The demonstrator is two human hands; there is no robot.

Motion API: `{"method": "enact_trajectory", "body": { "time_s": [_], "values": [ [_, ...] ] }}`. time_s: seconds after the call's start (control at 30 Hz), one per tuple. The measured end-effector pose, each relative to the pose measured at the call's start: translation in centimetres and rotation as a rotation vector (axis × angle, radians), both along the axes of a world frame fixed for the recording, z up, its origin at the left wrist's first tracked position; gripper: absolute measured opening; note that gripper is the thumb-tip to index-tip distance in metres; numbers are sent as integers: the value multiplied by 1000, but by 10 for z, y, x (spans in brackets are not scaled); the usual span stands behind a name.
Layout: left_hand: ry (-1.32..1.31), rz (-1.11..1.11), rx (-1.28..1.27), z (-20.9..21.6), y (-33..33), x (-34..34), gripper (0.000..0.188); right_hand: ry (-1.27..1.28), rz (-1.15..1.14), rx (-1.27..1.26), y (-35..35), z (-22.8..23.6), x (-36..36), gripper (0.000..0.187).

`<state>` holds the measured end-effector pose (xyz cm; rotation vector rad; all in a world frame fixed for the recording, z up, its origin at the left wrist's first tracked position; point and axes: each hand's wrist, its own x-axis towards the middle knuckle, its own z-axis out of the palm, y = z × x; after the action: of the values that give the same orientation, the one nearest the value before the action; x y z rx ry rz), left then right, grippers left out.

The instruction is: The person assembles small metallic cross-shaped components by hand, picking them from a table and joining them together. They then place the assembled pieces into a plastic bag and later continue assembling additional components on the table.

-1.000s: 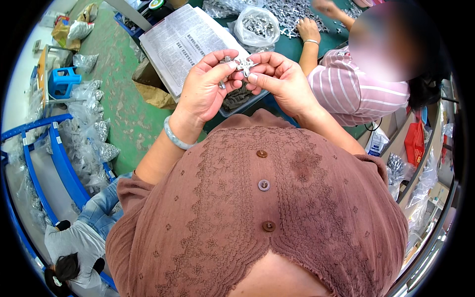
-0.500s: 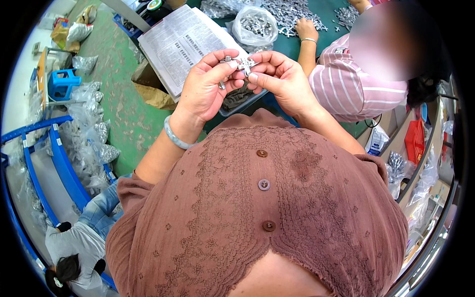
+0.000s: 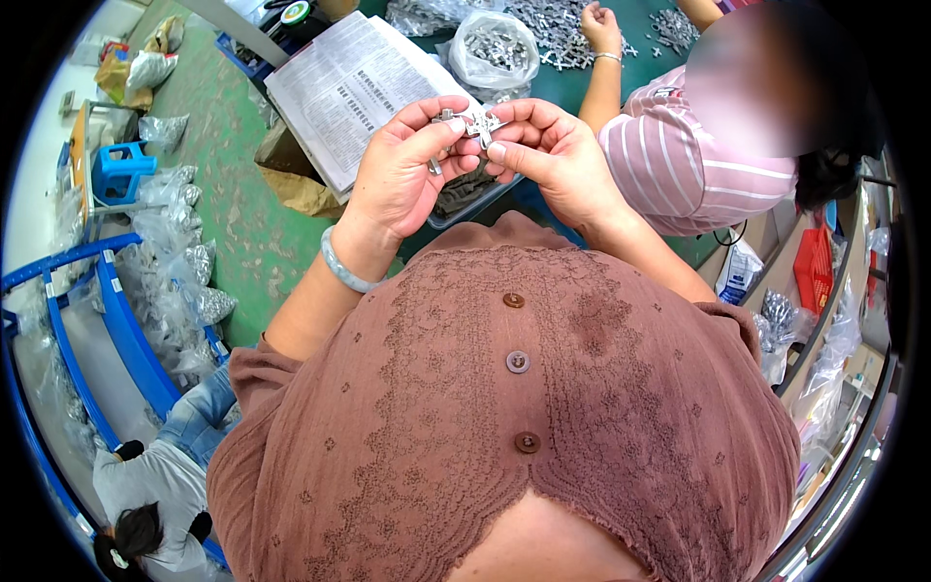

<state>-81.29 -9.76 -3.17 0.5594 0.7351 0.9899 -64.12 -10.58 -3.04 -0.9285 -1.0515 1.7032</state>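
Note:
Between my fingertips, in front of my chest, is a small silver metal cross (image 3: 482, 127) with ornate arms. My right hand (image 3: 562, 160) pinches it with thumb and forefinger, the other fingers curled behind. My left hand (image 3: 400, 175) has its fingers closed at the cross's left side, its thumb tip near it. Another small silver metal piece (image 3: 435, 168) sticks out below the left thumb, held in the same hand; its full shape is hidden. Beneath my hands is a plastic tray (image 3: 475, 209) with grey metal pieces, mostly covered.
Printed paper (image 3: 325, 97) lies beyond my left hand. A clear bag of silver pieces (image 3: 493, 53) stands on the green table, near a loose pile of crosses (image 3: 558, 29). A co-worker in a striped shirt (image 3: 659, 175) sits at the right. Blue racks (image 3: 126, 310) and bagged parts are at left.
My hands and the cross keep nearly the same pose. The co-worker's hand at the pile has lifted up and away from the crosses. The surroundings have shifted slightly in view.

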Motion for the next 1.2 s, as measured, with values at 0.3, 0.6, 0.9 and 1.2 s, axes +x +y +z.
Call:
{"method": "enact_trajectory", "body": {
  "time_s": [0.3,0.6,0.9,1.2],
  "values": [
    [-44,-1,-22,1,3,-3,27,16,-5,-3,3,-4,1,27],
    [-140,-28,-34,9,5,-5,30,469,42,-171,15,-13,13,26],
    [-118,35,-27,5,5,-1,18,167,36,-104,17,-1,7,21],
    [-168,55,-91,-10,7,3,17,-435,-137,423,14,-8,-16,20]
  ]
}}
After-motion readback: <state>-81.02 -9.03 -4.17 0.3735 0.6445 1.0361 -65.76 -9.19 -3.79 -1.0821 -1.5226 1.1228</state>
